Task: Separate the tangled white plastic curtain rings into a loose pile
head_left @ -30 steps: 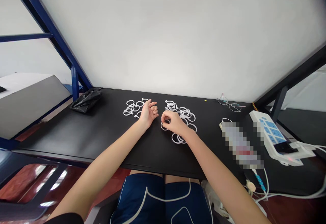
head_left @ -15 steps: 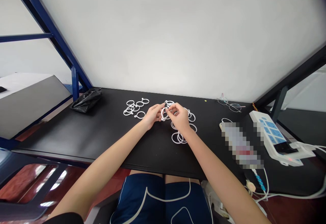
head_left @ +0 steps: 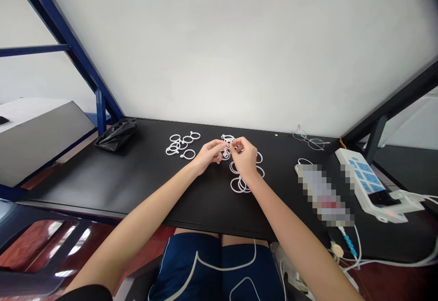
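Both hands meet at the middle of the black table (head_left: 150, 173). My left hand (head_left: 209, 155) is closed in a pinch, its fingertips on a small white curtain ring (head_left: 228, 145), of which little shows between the hands. My right hand (head_left: 244, 155) pinches at the same ring from the other side. More white rings (head_left: 236, 185) with small eyelets lie partly overlapped under and around my right hand, some hidden by it. Left of my left hand lies a group of similar rings (head_left: 178, 145), with a single ring (head_left: 188, 154) nearest to the hand.
A crumpled black plastic bag (head_left: 117, 134) lies at the back left. To the right are eyeglasses (head_left: 315, 144), a phone (head_left: 321, 196) with its picture blurred, and a white power strip (head_left: 367, 182) with cables. A white wall (head_left: 219, 54) rises behind the table.
The held ring has turned or shifted, so its loop shows less between the fingers. My fingertips have come closer together, with the left hand slightly further right. The loose rings look unmoved.
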Action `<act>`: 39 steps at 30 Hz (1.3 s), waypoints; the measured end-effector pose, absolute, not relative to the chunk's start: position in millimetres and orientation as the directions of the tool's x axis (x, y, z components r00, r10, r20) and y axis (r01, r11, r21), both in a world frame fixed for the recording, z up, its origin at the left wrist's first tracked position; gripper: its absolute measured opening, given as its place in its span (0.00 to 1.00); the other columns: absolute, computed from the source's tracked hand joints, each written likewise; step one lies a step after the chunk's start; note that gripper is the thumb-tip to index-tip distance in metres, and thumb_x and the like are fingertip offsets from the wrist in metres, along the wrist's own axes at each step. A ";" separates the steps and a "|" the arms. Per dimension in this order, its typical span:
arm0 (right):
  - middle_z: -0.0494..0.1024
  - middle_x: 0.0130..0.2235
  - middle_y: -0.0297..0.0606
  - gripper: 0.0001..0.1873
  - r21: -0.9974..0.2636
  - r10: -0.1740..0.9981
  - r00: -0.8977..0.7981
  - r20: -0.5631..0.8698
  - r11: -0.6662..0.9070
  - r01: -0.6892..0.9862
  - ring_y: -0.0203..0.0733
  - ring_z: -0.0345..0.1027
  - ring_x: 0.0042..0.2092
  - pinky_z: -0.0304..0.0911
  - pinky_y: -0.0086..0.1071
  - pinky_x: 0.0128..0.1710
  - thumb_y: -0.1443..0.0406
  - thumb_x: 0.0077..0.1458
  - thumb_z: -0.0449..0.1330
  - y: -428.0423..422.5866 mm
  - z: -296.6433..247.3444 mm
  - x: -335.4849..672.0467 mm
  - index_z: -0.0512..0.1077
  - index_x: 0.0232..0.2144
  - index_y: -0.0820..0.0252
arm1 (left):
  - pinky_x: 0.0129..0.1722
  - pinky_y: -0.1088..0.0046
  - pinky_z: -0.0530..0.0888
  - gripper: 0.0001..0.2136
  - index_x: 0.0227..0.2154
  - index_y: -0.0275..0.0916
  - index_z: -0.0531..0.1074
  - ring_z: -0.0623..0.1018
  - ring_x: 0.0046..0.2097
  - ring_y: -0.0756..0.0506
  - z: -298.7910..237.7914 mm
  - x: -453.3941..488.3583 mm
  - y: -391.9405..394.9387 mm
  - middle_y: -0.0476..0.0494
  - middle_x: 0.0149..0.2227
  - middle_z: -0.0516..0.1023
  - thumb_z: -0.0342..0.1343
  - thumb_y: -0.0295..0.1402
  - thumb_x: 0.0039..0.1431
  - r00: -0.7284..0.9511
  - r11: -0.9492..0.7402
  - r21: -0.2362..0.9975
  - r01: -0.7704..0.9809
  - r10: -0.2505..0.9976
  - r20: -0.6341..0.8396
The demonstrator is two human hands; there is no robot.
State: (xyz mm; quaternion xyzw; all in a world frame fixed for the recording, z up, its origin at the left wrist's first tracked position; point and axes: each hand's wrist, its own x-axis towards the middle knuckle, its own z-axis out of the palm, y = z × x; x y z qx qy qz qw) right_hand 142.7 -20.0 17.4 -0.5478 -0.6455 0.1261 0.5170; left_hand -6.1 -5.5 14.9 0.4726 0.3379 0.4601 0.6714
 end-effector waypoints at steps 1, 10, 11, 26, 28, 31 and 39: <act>0.76 0.30 0.35 0.04 -0.723 0.836 0.144 0.530 0.355 0.593 0.36 0.64 0.24 0.62 0.33 0.31 0.66 0.53 0.58 -20.1 17.7 143.1 0.66 0.27 0.57 | 0.21 0.79 0.68 0.15 0.34 0.36 0.75 0.69 0.23 0.55 15.6 -6.0 -6.2 0.46 0.32 0.73 0.66 0.42 0.50 0.356 0.125 0.949 -0.290 0.934 -0.015; 0.77 0.30 0.35 0.04 -0.715 0.847 0.152 0.509 0.317 0.623 0.36 0.63 0.24 0.61 0.32 0.30 0.66 0.52 0.59 -19.2 16.4 143.4 0.67 0.26 0.57 | 0.23 0.80 0.70 0.11 0.29 0.35 0.77 0.69 0.24 0.56 15.8 -6.3 -8.1 0.43 0.33 0.77 0.66 0.40 0.51 0.452 0.117 0.962 -0.245 0.892 0.006; 0.77 0.30 0.35 0.04 -0.713 0.846 0.150 0.511 0.320 0.624 0.36 0.63 0.24 0.61 0.32 0.30 0.66 0.52 0.59 -19.0 15.9 143.3 0.67 0.26 0.57 | 0.23 0.80 0.70 0.11 0.29 0.35 0.77 0.69 0.24 0.56 15.6 -6.4 -7.9 0.43 0.33 0.77 0.66 0.39 0.51 0.451 0.118 0.962 -0.245 0.892 0.006; 0.77 0.32 0.35 0.05 -0.736 0.857 0.127 0.500 0.343 0.583 0.37 0.68 0.26 0.61 0.32 0.29 0.64 0.53 0.60 -17.0 12.3 143.8 0.67 0.28 0.57 | 0.24 0.79 0.70 0.12 0.34 0.37 0.78 0.70 0.25 0.55 11.5 -7.4 -6.5 0.44 0.32 0.77 0.66 0.39 0.51 0.449 0.081 0.973 -0.217 0.893 0.026; 0.77 0.33 0.36 0.06 -0.729 0.852 0.114 0.512 0.360 0.582 0.37 0.68 0.26 0.62 0.32 0.29 0.63 0.54 0.59 -16.5 10.8 143.6 0.67 0.28 0.58 | 0.25 0.79 0.70 0.13 0.33 0.36 0.78 0.70 0.25 0.55 11.9 -7.2 -6.3 0.43 0.33 0.77 0.65 0.41 0.51 0.425 0.072 0.972 -0.222 0.905 0.030; 0.77 0.32 0.35 0.07 -0.711 0.826 0.121 0.550 0.387 0.587 0.37 0.68 0.25 0.62 0.32 0.29 0.62 0.54 0.59 -15.9 9.5 143.2 0.68 0.27 0.58 | 0.26 0.79 0.71 0.15 0.33 0.36 0.78 0.70 0.26 0.55 11.6 -7.2 -4.9 0.44 0.33 0.77 0.64 0.45 0.52 0.374 0.065 0.967 -0.246 0.927 0.033; 0.77 0.26 0.35 0.10 -0.770 0.849 0.079 0.523 0.430 0.471 0.37 0.69 0.25 0.63 0.31 0.26 0.59 0.58 0.57 -17.8 9.4 140.0 0.69 0.28 0.57 | 0.26 0.78 0.72 0.18 0.32 0.35 0.79 0.74 0.32 0.51 9.7 -7.3 -0.1 0.42 0.37 0.76 0.61 0.48 0.53 0.248 0.049 0.950 -0.310 0.968 0.031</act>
